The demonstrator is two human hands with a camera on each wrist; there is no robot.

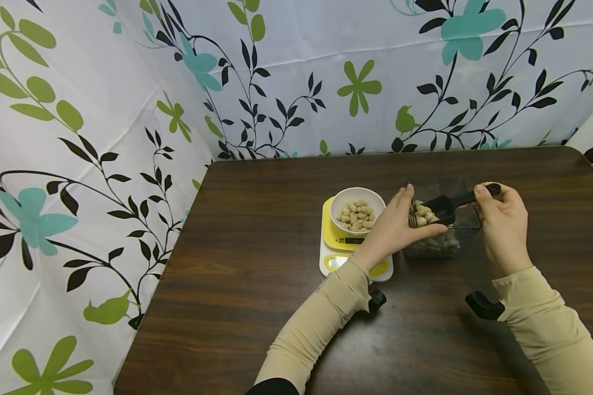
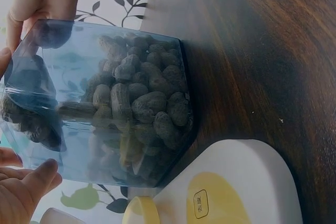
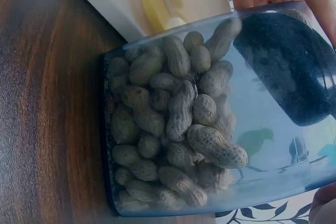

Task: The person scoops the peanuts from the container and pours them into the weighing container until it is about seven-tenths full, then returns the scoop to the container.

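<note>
A clear plastic container [image 1: 432, 248] of unshelled peanuts [image 3: 181, 108] stands on the table. My left hand [image 1: 389, 224] holds its left rim, thumb across the front and fingers along the side. Between thumb and fingers, my right hand [image 1: 508, 227] grips the handle of a black scoop [image 1: 445, 208], whose head is tilted inside the container's upper part. Peanuts [image 2: 26, 119] lie in the scoop head, above the heap. Left of the container, a white bowl [image 1: 334, 213] holding peanuts [image 1: 357, 215] sits on a yellow and white kitchen scale [image 1: 328, 233]. My left forearm partly hides the scale's front panel.
The brown wooden table [image 1: 237, 263] extends left of the scale and right of the container. A white curtain [image 1: 296, 49] with a leaf and flower print hangs behind the table and along its left side. Black devices [image 1: 484, 305] are worn on both wrists.
</note>
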